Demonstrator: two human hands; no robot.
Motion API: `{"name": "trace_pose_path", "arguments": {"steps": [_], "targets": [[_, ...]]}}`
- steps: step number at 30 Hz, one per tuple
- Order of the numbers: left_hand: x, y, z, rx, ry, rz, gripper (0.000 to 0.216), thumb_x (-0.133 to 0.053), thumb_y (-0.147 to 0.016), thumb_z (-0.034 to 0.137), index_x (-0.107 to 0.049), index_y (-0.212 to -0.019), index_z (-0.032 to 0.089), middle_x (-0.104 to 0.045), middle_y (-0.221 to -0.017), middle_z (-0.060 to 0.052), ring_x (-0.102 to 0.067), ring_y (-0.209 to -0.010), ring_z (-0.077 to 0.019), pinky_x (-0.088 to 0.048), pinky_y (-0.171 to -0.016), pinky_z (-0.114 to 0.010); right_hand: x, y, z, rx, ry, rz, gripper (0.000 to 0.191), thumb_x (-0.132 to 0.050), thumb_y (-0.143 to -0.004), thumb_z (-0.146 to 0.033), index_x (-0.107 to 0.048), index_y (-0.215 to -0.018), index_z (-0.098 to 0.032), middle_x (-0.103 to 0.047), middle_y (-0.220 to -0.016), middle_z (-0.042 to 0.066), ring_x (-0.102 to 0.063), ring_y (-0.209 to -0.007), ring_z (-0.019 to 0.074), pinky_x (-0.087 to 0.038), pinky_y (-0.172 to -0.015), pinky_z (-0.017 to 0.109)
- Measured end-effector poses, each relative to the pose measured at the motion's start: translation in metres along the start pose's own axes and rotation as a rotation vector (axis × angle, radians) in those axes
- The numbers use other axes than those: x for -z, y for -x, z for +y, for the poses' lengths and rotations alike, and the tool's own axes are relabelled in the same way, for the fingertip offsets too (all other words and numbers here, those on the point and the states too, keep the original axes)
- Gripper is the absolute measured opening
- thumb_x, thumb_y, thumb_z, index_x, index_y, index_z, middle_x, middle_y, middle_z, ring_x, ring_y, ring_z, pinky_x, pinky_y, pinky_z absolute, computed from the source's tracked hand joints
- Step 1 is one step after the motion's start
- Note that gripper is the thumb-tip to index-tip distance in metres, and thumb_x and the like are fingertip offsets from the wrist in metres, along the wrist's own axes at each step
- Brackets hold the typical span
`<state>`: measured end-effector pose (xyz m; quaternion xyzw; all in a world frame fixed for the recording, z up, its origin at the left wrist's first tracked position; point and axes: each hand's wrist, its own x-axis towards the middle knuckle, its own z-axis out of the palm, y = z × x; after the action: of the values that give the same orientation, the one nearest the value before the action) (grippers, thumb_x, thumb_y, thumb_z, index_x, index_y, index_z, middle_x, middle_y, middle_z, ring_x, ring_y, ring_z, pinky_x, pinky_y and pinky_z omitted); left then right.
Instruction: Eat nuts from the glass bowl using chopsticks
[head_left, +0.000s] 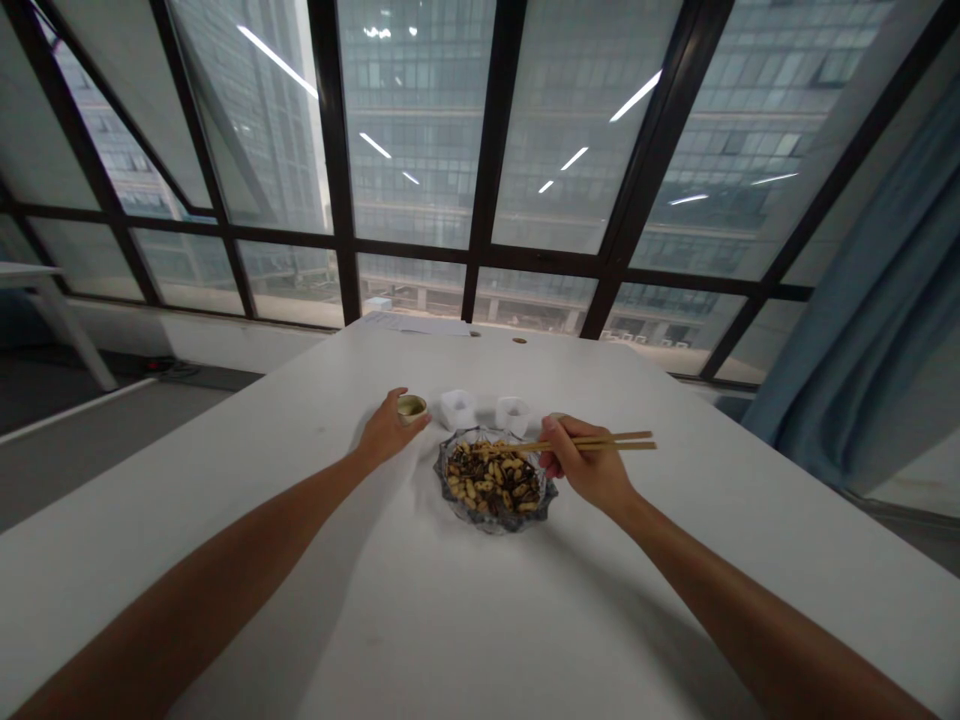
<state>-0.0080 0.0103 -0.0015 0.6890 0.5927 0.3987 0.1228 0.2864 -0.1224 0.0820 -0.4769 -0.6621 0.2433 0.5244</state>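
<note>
In the centre of the frame, the left hand (386, 432) curls around a small cup (412, 406). The right hand (589, 470) pinches chopsticks (622, 445), their tips over the glass bowl (491, 525) of nuts (491, 480). A loose pinch could drop smooth nuts onto the table (450, 620).

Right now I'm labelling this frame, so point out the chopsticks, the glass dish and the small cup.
chopsticks (624, 440): head view, on the bare shafts near their right ends.
glass dish (493, 525): head view, on its near rim.
small cup (417, 415): head view, on its side wall.
</note>
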Motion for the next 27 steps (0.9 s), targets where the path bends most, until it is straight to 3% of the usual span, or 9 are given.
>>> {"name": "trace_pose_path", "arguments": {"steps": [8, 13, 18, 22, 27], "targets": [[0.0, 0.001, -0.002, -0.08, 0.059, 0.042, 0.074, -0.077, -0.075, 0.052, -0.045, -0.135, 0.021, -0.068, -0.122, -0.01, -0.067, -0.11, -0.0252, -0.053, -0.097, -0.039, 0.005, -0.009, 0.004, -0.099, -0.152, 0.132, 0.061, -0.063, -0.076, -0.078, -0.062, -0.064, -0.018, -0.061, -0.046, 0.003, -0.053, -0.034, 0.0132, -0.041, -0.032, 0.024], [0.0, 0.0, -0.003, -0.225, 0.061, 0.103, 0.076, -0.084, -0.067, 0.04, -0.048, -0.131, 0.022, -0.061, -0.134, -0.01, -0.06, -0.125, -0.0269, -0.047, -0.109, -0.04, 0.008, -0.015, 0.009, -0.127, -0.271, 0.187, 0.062, -0.063, -0.074, -0.081, -0.058, -0.065, -0.019, -0.06, -0.046, 0.002, -0.05, -0.032, 0.0128, -0.038, -0.03, 0.024], [0.002, 0.001, -0.001, -0.296, 0.061, 0.104, 0.072, -0.084, -0.067, 0.036, -0.05, -0.13, 0.022, -0.06, -0.134, -0.01, -0.057, -0.127, -0.0274, -0.044, -0.112, -0.042, 0.008, -0.018, 0.014, -0.157, -0.33, 0.218, 0.061, -0.068, -0.07, -0.079, -0.058, -0.065, -0.019, -0.06, -0.045, 0.002, -0.05, -0.032, 0.0123, -0.037, -0.03, 0.023], [0.003, 0.003, 0.001, -0.26, 0.053, 0.093, 0.072, -0.084, -0.067, 0.038, -0.05, -0.129, 0.022, -0.062, -0.133, -0.01, -0.059, -0.125, -0.0271, -0.046, -0.11, -0.041, 0.01, -0.016, 0.011, -0.127, -0.282, 0.209, 0.061, -0.067, -0.072, -0.079, -0.059, -0.065, -0.019, -0.061, -0.046, 0.002, -0.05, -0.032, 0.0123, -0.038, -0.03, 0.024], [0.002, 0.003, 0.001, -0.163, 0.089, 0.082, 0.074, -0.081, -0.069, 0.049, -0.049, -0.13, 0.021, -0.069, -0.122, -0.008, -0.069, -0.108, -0.0245, -0.054, -0.097, -0.037, 0.01, -0.01, 0.002, -0.017, -0.105, 0.125, 0.062, -0.062, -0.077, -0.079, -0.062, -0.063, -0.019, -0.062, -0.047, 0.003, -0.054, -0.036, 0.0128, -0.042, -0.033, 0.024]]}}
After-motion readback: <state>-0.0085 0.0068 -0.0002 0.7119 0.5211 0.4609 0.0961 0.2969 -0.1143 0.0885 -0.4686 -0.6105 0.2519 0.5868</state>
